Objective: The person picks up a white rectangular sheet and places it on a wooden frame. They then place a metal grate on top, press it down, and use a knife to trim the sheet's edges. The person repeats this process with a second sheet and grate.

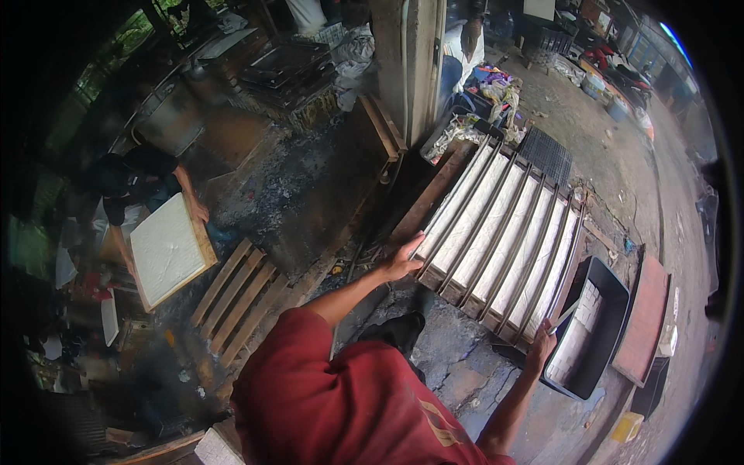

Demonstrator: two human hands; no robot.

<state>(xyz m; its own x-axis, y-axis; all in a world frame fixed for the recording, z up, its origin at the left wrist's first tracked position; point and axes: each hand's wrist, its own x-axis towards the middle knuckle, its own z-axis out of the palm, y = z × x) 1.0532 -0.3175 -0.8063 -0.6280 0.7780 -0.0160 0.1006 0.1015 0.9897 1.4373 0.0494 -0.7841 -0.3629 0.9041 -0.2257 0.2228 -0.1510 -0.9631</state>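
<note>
A rack of dark parallel bars [487,221] lies across a wide white slab [508,232], which shows as long strips between the bars. At the rack's near left corner, my left hand [404,260] is closed on its edge. My right hand [540,341] is closed beside the near right corner, with a thin, pale, blade-like tool [563,318] sticking out of it toward the bin; its exact kind is hard to make out. Just right of the rack stands a black plastic bin [612,318] with white blocks [580,329] laid in rows inside.
On the left a co-worker [139,174] holds a white slab on a board [170,252]. A slatted wooden pallet [240,298] lies between us. A concrete post [415,70] rises behind the rack. A reddish board [643,318] lies right of the bin, and a black crate [545,155] sits beyond the rack.
</note>
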